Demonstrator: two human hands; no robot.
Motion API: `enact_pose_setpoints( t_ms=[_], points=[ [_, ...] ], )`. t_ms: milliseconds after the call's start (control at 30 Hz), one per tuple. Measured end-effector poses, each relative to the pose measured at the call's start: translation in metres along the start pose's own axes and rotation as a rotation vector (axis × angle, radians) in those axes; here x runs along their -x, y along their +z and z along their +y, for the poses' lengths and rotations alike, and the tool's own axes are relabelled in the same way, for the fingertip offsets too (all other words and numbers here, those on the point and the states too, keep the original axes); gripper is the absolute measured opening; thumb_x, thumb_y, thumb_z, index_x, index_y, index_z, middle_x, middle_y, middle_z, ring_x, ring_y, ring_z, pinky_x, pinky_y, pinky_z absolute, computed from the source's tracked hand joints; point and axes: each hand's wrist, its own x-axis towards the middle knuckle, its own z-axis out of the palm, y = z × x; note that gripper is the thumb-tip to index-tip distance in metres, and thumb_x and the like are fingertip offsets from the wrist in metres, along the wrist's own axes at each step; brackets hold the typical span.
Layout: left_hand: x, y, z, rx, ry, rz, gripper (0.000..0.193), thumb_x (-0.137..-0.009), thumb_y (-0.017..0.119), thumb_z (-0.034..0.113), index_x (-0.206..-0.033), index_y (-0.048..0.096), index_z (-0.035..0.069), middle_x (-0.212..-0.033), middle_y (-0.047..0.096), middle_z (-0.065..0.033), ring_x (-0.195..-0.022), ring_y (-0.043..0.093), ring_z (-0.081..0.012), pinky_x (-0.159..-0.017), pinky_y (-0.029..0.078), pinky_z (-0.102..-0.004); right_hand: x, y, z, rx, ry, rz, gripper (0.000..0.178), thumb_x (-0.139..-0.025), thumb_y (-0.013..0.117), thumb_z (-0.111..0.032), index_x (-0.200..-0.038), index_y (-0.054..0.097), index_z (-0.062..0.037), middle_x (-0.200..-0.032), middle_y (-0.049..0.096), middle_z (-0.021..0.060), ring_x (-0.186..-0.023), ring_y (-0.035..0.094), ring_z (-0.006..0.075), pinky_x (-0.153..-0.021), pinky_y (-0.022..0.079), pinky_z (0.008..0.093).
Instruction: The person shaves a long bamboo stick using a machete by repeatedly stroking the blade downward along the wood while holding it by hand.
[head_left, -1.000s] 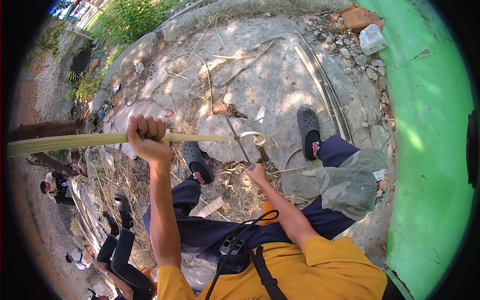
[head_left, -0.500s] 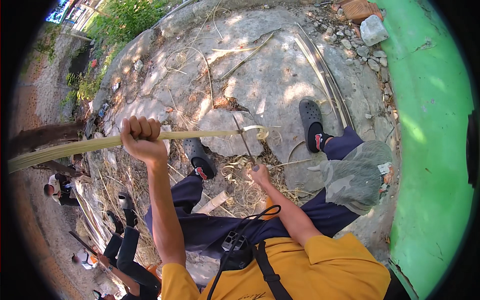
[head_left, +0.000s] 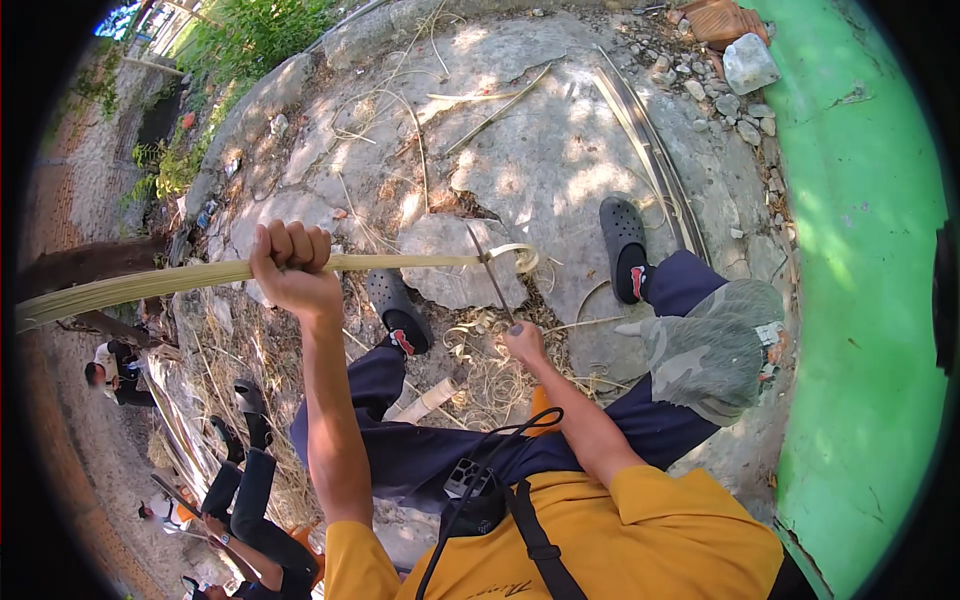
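Observation:
My left hand point(head_left: 293, 268) is closed in a fist around a long pale bamboo strip point(head_left: 140, 287), which runs from the far left toward the middle. My right hand point(head_left: 524, 344) grips a knife point(head_left: 490, 262) by its handle, with the blade slanting up and away. That blade crosses the strip close to its right end and appears to touch it. Just past the blade, a thin shaving point(head_left: 524, 256) curls round in a loop. Below lie curly shavings point(head_left: 480, 335) on the ground between my feet.
Long strips point(head_left: 645, 140) lie by my right shoe point(head_left: 622, 240). A patterned grey cloth point(head_left: 715, 345) covers my right knee. A cut bamboo piece point(head_left: 428, 400) lies between my legs. A green wall point(head_left: 860, 300) borders the right; people point(head_left: 255, 490) sit at lower left.
My left hand has risen slightly, and the strip's held part with it. The curl at the strip's end now forms a wider loop. My right hand and knife have barely shifted.

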Motion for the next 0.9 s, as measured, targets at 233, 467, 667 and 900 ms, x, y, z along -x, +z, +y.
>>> enact_pose_setpoints(
  t_ms=[233, 467, 667, 900],
  points=[
    [-0.006, 0.003, -0.004, -0.017, 0.007, -0.004, 0.039, -0.103, 0.034, 0.024, -0.067, 0.022, 0.015, -0.055, 0.014, 0.0032, -0.047, 0.007, -0.0086, -0.044, 0.01, -0.03, 0.026, 0.02, -0.032, -0.092, -0.284, 0.024, 0.031, -0.073, 0.071, -0.022, -0.09, 0.065, 0.004, -0.069, 0.063, 0.0153, -0.064, 0.06, 0.0255, -0.064, 0.048, 0.0391],
    [-0.007, 0.008, -0.003, -0.029, 0.016, -0.004, 0.04, -0.104, 0.035, 0.025, -0.068, 0.022, 0.015, -0.055, 0.014, 0.0033, -0.047, 0.007, -0.0089, -0.044, 0.01, -0.0303, 0.011, 0.016, 0.008, -0.087, -0.03, 0.018, 0.031, -0.075, 0.071, -0.023, -0.091, 0.068, 0.0026, -0.068, 0.062, 0.0124, -0.065, 0.06, 0.0254, -0.066, 0.049, 0.0402],
    [-0.006, -0.001, -0.005, -0.015, -0.011, 0.038, 0.042, -0.105, 0.036, 0.028, -0.067, 0.021, 0.015, -0.056, 0.013, 0.0029, -0.048, 0.007, -0.0092, -0.045, 0.01, -0.0309, 0.016, 0.003, 0.002, 0.037, -0.022, -0.01, 0.027, -0.073, 0.071, -0.021, -0.084, 0.067, 0.0029, -0.073, 0.067, 0.0179, -0.066, 0.064, 0.0295, -0.066, 0.049, 0.0431],
    [-0.011, -0.003, -0.005, -0.037, 0.005, 0.012, 0.043, -0.104, 0.039, 0.029, -0.067, 0.021, 0.015, -0.056, 0.013, 0.0027, -0.048, 0.008, -0.0093, -0.045, 0.01, -0.0307, 0.018, 0.015, -0.036, -0.113, -0.28, -0.124, 0.029, -0.074, 0.071, -0.021, -0.088, 0.062, 0.0033, -0.066, 0.06, 0.0097, -0.059, 0.052, 0.0201, -0.059, 0.044, 0.0364]
  ],
)
